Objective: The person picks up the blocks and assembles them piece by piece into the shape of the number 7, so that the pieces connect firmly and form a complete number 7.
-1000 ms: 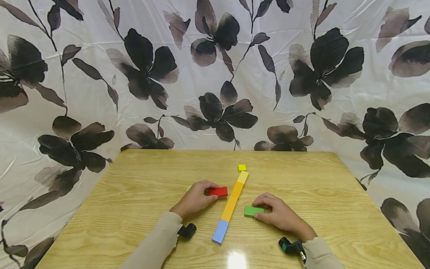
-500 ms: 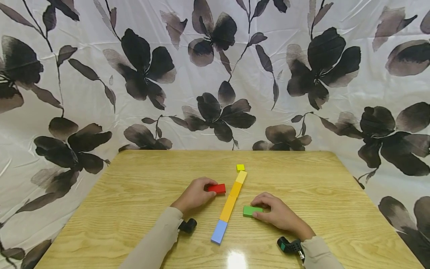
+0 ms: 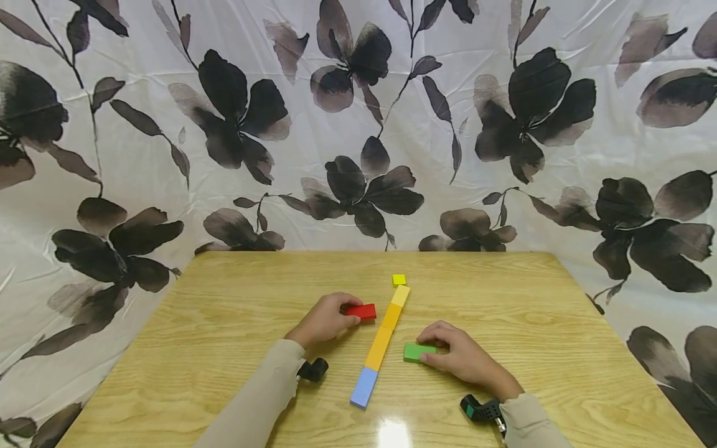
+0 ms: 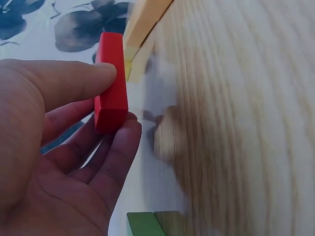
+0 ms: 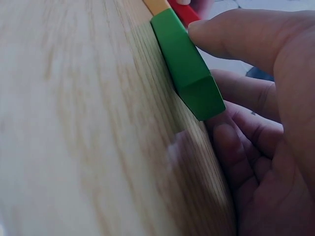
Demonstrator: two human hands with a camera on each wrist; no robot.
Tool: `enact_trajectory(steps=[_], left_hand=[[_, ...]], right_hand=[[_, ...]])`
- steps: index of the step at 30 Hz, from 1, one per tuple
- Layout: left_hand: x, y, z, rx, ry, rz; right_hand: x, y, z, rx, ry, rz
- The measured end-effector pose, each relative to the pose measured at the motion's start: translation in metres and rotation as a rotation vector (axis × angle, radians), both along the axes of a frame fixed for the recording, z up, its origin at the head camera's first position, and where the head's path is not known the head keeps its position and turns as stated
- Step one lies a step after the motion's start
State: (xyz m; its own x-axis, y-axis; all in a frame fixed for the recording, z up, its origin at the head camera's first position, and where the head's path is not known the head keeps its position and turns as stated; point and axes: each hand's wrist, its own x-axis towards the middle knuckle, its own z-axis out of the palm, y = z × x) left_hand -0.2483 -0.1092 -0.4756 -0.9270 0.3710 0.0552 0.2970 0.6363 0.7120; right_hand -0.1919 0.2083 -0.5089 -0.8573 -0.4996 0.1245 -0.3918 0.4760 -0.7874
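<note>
My left hand (image 3: pixel 327 320) pinches a red block (image 3: pixel 365 312) between thumb and fingers, left of a line of blocks. In the left wrist view the red block (image 4: pixel 112 83) is held above the wood. My right hand (image 3: pixel 462 351) grips one end of a green block (image 3: pixel 417 353), to the right of the line. The right wrist view has this green block (image 5: pixel 184 64) low at the tabletop, thumb on one side. The line runs from a blue block (image 3: pixel 364 387) at the near end through orange blocks (image 3: pixel 382 343) to a pale yellow block (image 3: pixel 400 295).
Beyond the line's far end lies a small bright yellow block (image 3: pixel 399 279). Another green block (image 4: pixel 145 223) shows at the bottom of the left wrist view. The wooden table (image 3: pixel 241 280) ends at a floral cloth (image 3: pixel 358 124) behind it.
My left hand has shifted a little farther across the table with the red block. A light green sliver behind that hand has gone out of sight. The right hand keeps its hold on the green block.
</note>
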Motion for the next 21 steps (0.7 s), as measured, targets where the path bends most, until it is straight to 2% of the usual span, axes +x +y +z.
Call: enact_trajectory(steps=[5, 9, 13, 21], left_hand=[[-0.003, 0.001, -0.001, 0.006, -0.011, 0.000], [-0.006, 0.003, -0.004, 0.021, -0.056, 0.023], [-0.009, 0.005, -0.005, 0.074, -0.107, 0.052], [-0.015, 0.007, -0.001, 0.187, -0.153, 0.076]], right_hand=[[-0.001, 0.000, -0.001, -0.008, -0.017, 0.004], [-0.001, 0.000, -0.001, -0.006, -0.021, 0.000], [-0.001, 0.000, -0.001, -0.002, -0.026, -0.003], [-0.001, 0.000, -0.002, 0.009, -0.024, -0.009]])
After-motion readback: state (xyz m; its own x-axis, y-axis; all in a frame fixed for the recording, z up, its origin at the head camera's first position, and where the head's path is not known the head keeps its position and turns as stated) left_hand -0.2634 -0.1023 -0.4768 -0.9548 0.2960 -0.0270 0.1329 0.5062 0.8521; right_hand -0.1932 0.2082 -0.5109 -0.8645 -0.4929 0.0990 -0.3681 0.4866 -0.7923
